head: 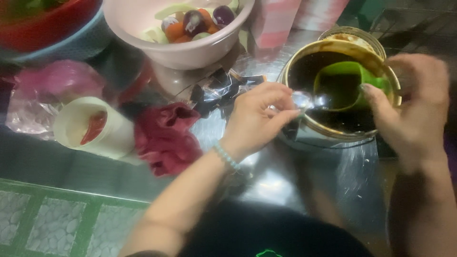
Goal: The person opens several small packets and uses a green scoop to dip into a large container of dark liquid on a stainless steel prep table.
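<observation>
My left hand (259, 116) pinches a small clear plastic bag (302, 101) at the near rim of a round tub of dark brown sauce (333, 121). A beaded bracelet sits on that wrist. My right hand (414, 107) grips the handle of a green plastic cup (340, 85) that dips into the dark sauce inside the tub. The cup is tilted toward the bag. Both hands are slightly blurred.
A pale pink bowl (185, 50) with cut vegetables stands at the back. To the left lie a dark red cloth (164, 138), a cream cup holding red sauce (93, 126), a pink plastic bag (45, 93) and a red bowl (47, 21). Crumpled black wrappers (216, 90) rest on the metal counter (276, 181).
</observation>
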